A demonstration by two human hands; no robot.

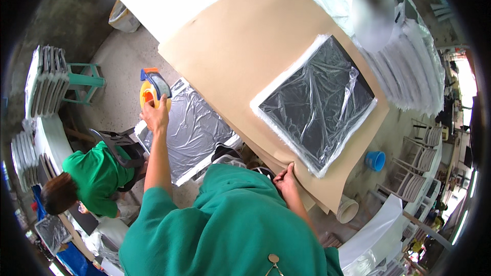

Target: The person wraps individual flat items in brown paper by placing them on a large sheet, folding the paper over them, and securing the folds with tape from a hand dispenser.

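Observation:
My left hand (155, 116) is raised at the left, its fingers closed around a tape dispenser (158, 83) with a yellow body and blue and orange parts. At the near edge of a large brown paper sheet (230, 36), my right hand (288, 181) grips the border with thumb on top and fingers curled. On that sheet lies a flat black panel (314, 102) under wrinkled clear plastic, with a white fringed border. Below my left hand, a silver-grey wrapped panel (192, 122) leans or lies beside the table, partly hidden by the sheet.
A person in green (97, 179) works at lower left beside a dark chair (123, 148). Stacked wrapped panels (48, 82) stand near a green stool (86, 79). At right are a blue bucket (375, 160), stacked white-edged panels (409, 69) and another person with blurred head (374, 13).

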